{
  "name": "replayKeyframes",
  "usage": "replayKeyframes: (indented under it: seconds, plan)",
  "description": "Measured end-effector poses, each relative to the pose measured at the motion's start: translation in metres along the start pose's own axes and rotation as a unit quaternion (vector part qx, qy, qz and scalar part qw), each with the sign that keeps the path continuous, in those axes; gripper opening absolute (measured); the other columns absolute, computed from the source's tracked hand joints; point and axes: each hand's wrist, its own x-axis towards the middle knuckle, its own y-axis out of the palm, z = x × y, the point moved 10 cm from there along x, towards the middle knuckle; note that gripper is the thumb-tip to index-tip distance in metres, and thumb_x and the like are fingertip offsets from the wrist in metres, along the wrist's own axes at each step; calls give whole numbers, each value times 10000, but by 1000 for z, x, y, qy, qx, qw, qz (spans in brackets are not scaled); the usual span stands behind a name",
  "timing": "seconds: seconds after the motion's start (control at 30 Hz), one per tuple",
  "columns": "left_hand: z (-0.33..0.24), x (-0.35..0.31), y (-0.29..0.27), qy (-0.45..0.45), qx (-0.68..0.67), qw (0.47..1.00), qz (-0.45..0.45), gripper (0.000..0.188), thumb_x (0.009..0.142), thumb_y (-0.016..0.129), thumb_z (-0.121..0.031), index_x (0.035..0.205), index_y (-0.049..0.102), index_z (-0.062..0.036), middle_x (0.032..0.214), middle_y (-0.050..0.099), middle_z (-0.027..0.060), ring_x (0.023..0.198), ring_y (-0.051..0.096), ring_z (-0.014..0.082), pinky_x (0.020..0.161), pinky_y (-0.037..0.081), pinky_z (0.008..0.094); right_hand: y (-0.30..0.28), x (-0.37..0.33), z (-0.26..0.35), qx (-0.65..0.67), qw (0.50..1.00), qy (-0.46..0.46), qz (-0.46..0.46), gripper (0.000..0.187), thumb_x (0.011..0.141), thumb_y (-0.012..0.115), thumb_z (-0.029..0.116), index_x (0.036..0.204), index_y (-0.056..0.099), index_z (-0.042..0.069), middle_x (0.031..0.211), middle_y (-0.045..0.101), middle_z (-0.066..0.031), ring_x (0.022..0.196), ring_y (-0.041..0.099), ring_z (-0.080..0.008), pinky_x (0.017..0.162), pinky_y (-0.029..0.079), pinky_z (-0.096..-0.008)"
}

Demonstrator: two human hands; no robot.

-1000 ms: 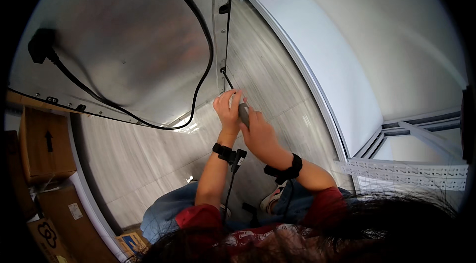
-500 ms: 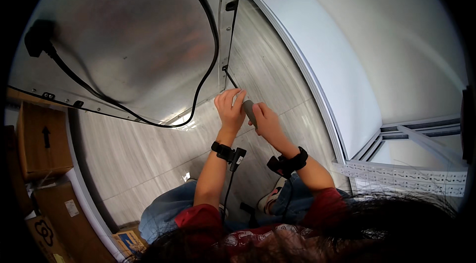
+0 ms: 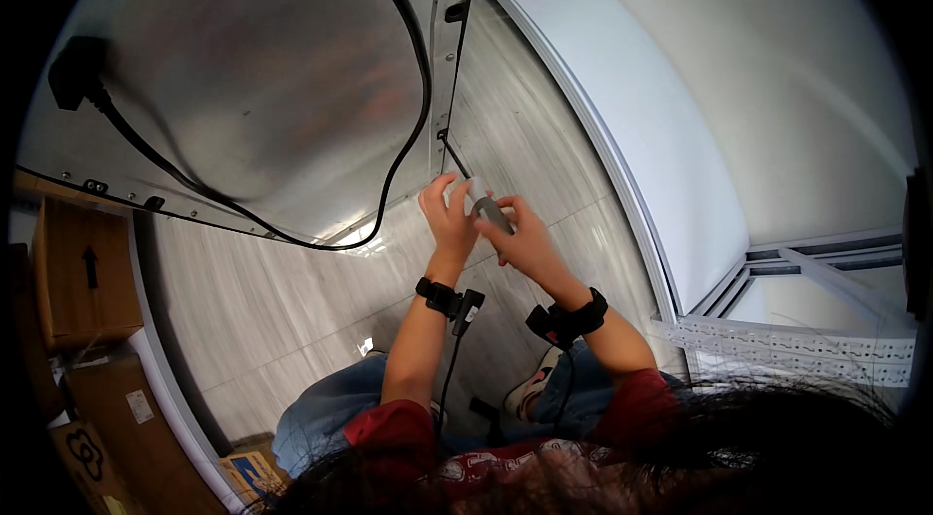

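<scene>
A screwdriver (image 3: 494, 214) with a grey handle and a thin dark shaft slants up and left between my hands. Its shaft runs to a small dark opening at the right edge of a large metal panel (image 3: 243, 117); the tip itself is too small to make out. My left hand (image 3: 450, 222) curls its fingers around the pale front end of the handle. Behind it, my right hand (image 3: 528, 241) grips the grey part, thumb and fingers on either side.
A black power cord (image 3: 394, 170) loops down the panel from a black plug (image 3: 78, 73). Cardboard boxes (image 3: 92, 272) stand at the left. White boards (image 3: 622, 107) lean along the right, with perforated metal strips (image 3: 797, 340) below them. Grey wood-look floor (image 3: 282, 311) lies beneath.
My right hand has shifted its fingers on the handle, exposing more of it. My left fingers have loosened slightly at the front end. The shaft stays at the panel edge.
</scene>
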Motion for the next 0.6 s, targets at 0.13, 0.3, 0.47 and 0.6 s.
replayKeyframes:
  seconds: [0.13, 0.3, 0.47, 0.6]
  plan:
    - [-9, 1, 7, 59, 31, 997, 45, 420, 586, 667, -56, 986, 541, -87, 994, 491, 70, 892, 482, 226, 752, 342, 378, -6, -17, 38, -222, 952, -172, -124, 413, 718, 636, 220, 974, 430, -29, 837, 534, -188, 777, 560, -291, 606, 433, -356]
    - [-14, 3, 3, 47, 39, 998, 23, 383, 621, 696, -101, 987, 584, -112, 975, 499, 61, 852, 482, 225, 711, 359, 349, -3, 6, -20, -13, 999, 36, -25, 397, 717, 626, 178, 996, 434, -29, 875, 523, -210, 790, 547, -329, 617, 434, -360]
    - [-15, 2, 5, 59, 40, 997, 43, 379, 626, 695, -101, 992, 595, -105, 1013, 483, 77, 853, 469, 221, 708, 361, 339, -2, -7, 18, -201, 973, -87, -76, 323, 755, 586, 206, 940, 479, -36, 763, 561, -195, 671, 565, -330, 566, 436, -363]
    - [-6, 0, 6, 14, 32, 998, 44, 398, 608, 676, -71, 993, 582, -108, 1035, 471, 80, 877, 468, 228, 735, 353, 352, -6, -17, 35, -189, 947, -206, -155, 315, 784, 561, 245, 908, 506, -39, 733, 579, -182, 609, 575, -319, 553, 450, -359]
